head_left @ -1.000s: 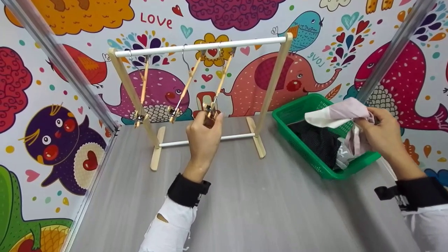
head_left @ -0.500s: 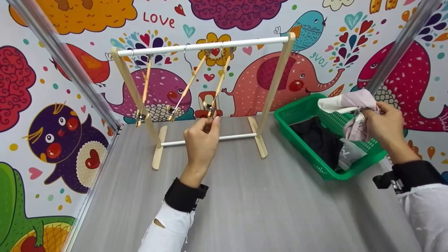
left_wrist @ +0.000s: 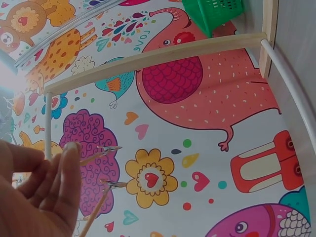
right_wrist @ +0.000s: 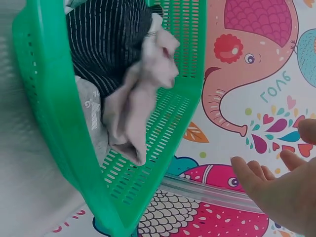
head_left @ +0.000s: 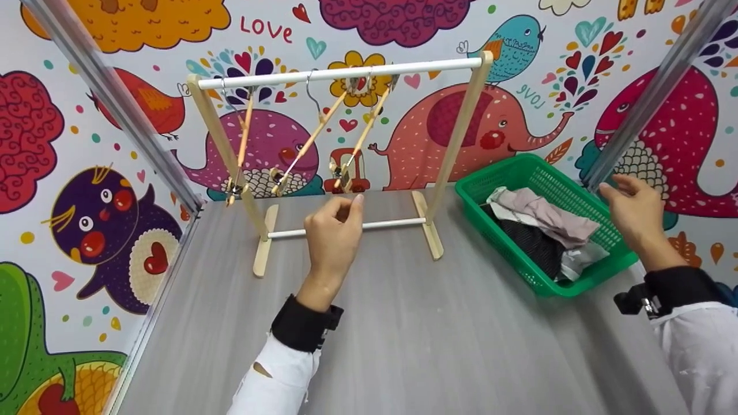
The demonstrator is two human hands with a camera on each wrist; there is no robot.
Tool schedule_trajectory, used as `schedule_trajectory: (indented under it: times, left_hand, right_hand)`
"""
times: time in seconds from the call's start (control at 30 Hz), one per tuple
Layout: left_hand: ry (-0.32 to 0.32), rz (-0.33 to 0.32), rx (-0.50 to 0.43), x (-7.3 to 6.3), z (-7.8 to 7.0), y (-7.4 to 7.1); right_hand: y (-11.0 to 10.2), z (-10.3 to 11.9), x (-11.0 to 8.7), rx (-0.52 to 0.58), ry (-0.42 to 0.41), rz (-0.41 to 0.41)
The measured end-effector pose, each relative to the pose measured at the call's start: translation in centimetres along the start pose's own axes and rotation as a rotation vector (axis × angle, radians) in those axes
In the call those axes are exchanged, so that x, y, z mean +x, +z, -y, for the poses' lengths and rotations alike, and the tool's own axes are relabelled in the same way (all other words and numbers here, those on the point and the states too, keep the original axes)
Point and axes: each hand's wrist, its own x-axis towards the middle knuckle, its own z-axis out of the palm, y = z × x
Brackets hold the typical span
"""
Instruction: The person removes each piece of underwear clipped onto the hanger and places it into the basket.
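My left hand [head_left: 333, 245] is just below the lower end of the nearest wooden clip hanger [head_left: 363, 138], its fingers loosely bent. No held thing shows in it, and the left wrist view has two hanger ends [left_wrist: 114, 184] apart beyond the fingers. My right hand [head_left: 637, 213] hovers at the right rim of the green basket [head_left: 536, 283], fingers apart and holding nothing. Inside the basket a pale pink and white cloth [head_left: 545, 214] lies crumpled over a black striped cloth [head_left: 527, 245]. A grey cloth [head_left: 582, 260] is beside them.
A small wooden rack with a white top bar [head_left: 426, 68] stands on the grey table [head_left: 403, 334]. Two more clip hangers hang on it, a middle one [head_left: 314, 135] and a left one [head_left: 245, 132]. A patterned wall rises behind, with metal posts [head_left: 109, 104] at the sides.
My right hand has let go of the pink and white cloth, which has dropped into the basket. My left hand has come off the nearest hanger's lower end, and that hanger has swung slightly left.
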Motion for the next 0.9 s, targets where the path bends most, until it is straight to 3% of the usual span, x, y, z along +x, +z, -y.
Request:
schedule_trajectory:
  times: [0.23, 0.57, 0.9]
  left_hand:
    - [-0.015, 0.029, 0.011, -0.4, -0.1, -0.2]
    - [0.064, 0.035, 0.077, -1.4, 0.2, -0.8]
    - [0.108, 0.138, 0.25, -3.6, 1.3, -2.9]
  right_hand:
    - [-0.5, -0.1, -0.4, -0.035, -0.035, 0.043]
    - [-0.4, 0.0, -1.8, -0.085, -0.153, 0.029]
    - [0.7, 0.9, -4.3, -0.097, -0.232, 0.062]
